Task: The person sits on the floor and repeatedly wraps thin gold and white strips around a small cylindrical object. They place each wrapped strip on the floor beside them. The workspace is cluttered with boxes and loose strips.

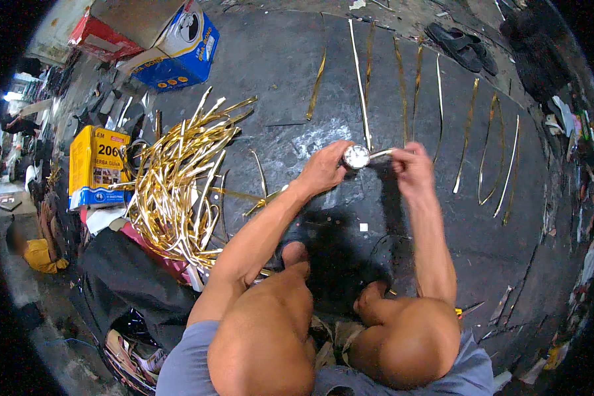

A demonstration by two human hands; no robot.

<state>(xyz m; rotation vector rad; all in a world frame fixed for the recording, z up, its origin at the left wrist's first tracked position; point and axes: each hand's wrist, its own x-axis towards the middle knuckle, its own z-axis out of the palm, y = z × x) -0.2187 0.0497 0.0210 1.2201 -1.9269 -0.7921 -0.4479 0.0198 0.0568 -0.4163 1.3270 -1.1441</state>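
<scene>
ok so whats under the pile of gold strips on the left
The pile of gold strips lies on the dark mat, its lower end over something pink. What lies beneath its middle is covered.

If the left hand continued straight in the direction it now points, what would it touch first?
The left hand points toward the right hand, so it would probably first press further into the small round silvery tin it already holds; depth is unclear.
</scene>
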